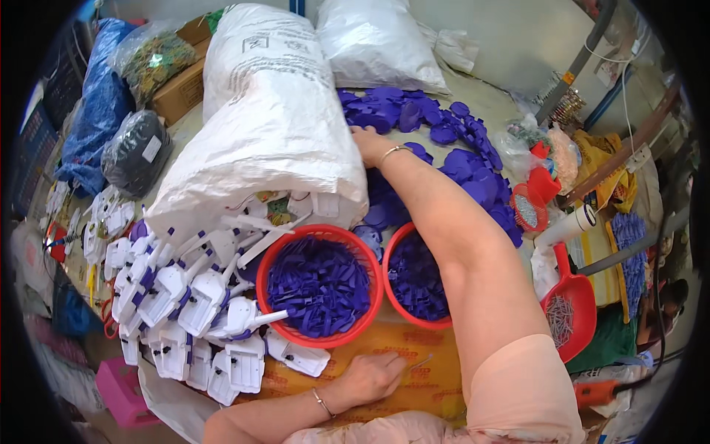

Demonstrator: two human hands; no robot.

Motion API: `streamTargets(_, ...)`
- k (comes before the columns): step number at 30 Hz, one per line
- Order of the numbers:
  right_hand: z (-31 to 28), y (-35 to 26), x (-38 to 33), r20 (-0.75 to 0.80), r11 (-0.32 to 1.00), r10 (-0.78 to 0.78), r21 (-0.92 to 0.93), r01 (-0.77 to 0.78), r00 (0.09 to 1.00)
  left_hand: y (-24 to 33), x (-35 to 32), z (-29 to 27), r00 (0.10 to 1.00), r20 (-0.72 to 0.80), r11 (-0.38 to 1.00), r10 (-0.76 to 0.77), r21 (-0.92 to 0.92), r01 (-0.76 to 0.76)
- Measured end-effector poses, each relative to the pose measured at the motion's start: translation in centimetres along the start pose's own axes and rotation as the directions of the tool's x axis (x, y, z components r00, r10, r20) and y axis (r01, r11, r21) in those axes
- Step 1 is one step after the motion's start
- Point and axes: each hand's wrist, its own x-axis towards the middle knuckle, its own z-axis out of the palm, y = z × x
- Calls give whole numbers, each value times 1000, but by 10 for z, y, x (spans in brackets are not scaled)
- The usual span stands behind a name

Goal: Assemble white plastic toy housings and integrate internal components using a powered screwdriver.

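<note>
My left hand (pixel 373 379) rests low over the orange printed sheet, its fingers closed around a thin metal rod (pixel 421 362) whose end sticks out to the right. My right hand (pixel 367 145) reaches far forward to the side of the large white woven sack (pixel 259 140), beside the pile of purple plastic discs (pixel 481 177). Its fingertips are partly hidden, so any grip is unclear. Between my arms stand a red basket (pixel 377 296) of small purple strips (pixel 318 285) and a second red basket (pixel 392 292) of dark purple pieces (pixel 418 274), partly covered by my right arm.
White plastic housings with handles (pixel 200 296) are heaped at the left, below the sack's mouth. At the right lie a red scoop (pixel 580 311) holding metal pins and a small red basket (pixel 529 211). A second white sack (pixel 377 44) stands at the back.
</note>
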Motion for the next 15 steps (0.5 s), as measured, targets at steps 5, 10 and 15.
streamTargets(5, -25, -37, -37, 51, 996, -90, 23, 89, 995, 1, -16, -9, 999, -10, 999, -44, 4, 44)
streamTargets(10, -60, -70, -107, 228, 972, 233, -26, -233, 945, -1, -19, -3, 994, -100, 999, -41, 1, 41)
streamTargets(15, -75, -85, -148, -553, 930, 326, 333, -156, 766, 5, -15, -1, 986, -168, 998, -4, -69, -7)
